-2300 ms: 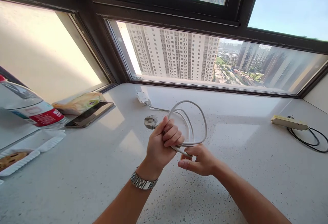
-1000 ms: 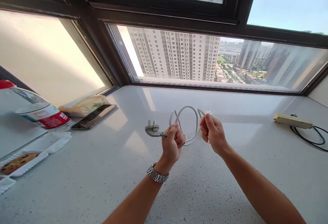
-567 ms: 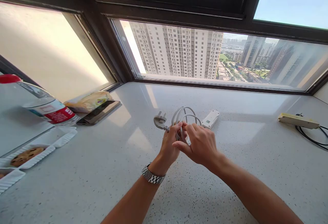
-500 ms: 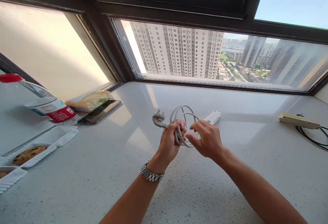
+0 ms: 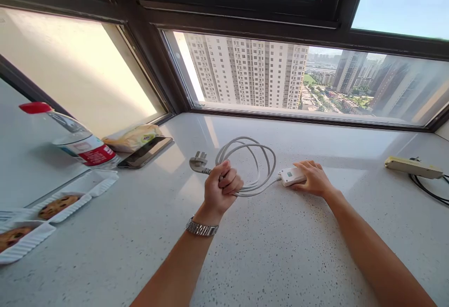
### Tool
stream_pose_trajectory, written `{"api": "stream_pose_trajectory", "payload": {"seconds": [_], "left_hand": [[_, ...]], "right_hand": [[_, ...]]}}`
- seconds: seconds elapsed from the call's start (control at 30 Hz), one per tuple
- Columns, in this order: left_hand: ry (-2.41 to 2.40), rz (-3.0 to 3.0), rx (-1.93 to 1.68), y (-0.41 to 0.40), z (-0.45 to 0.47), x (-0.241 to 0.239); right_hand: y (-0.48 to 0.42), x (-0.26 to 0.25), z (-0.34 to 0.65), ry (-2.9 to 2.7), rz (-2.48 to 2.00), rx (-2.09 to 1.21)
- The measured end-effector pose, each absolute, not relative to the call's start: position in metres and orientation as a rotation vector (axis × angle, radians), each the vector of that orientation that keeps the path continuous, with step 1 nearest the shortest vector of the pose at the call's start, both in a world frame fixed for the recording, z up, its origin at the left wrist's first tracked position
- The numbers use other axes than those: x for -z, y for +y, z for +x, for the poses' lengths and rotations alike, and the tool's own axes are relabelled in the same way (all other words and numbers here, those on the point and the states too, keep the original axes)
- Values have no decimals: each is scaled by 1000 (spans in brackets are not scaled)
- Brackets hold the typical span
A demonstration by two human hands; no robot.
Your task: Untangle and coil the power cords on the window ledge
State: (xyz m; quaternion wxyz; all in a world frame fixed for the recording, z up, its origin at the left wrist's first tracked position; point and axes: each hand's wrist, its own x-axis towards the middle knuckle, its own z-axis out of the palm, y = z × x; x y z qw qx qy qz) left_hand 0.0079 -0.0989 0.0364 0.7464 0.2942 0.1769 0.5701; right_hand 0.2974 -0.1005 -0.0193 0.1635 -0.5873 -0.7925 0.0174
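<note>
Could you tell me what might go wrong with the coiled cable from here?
The left hand grips the white cable at one spot only, so the loose loops could spring apart. The plug sticks out past the fist and might snag or knock the counter. The right hand rests on the white box; pulling could strain that joint.

Right hand (image 5: 313, 179) now on power strip (image 5: 292, 175).

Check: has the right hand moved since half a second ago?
Yes. The right hand left the coiled cable and now rests on the white adapter, nearer the yellow power strip.
</note>
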Motion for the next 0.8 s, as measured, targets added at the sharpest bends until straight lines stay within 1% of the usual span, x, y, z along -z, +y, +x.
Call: {"api": "stream_pose_trajectory", "payload": {"seconds": [0.1, 0.23, 0.37, 0.5, 0.57, 0.67, 0.73, 0.8], "left_hand": [[444, 576, -1349, -93, 6, -34], [514, 473, -1364, -86, 8, -28], [627, 396, -1238, -81, 10, -23], [817, 368, -1001, -78, 18, -13], [928, 482, -886, -79, 24, -7], [1111, 861, -808, -81, 32, 1], [1311, 1194, -776, -82, 34, 3], [1564, 1557, -705, -82, 33, 3]], "right_hand": [[-112, 21, 316, -2138, -1724, -70], [-120, 30, 333, -1845, -1608, -346], [-125, 19, 325, -1328, -1285, -653], [-127, -13, 295, -973, -1054, -753], [-126, -26, 276, -972, -1087, -771], [-117, -30, 248, -1152, -1291, -791], [-108, -25, 232, -1293, -1496, -718], [-100, -18, 219, -1423, -1715, -533]]}}
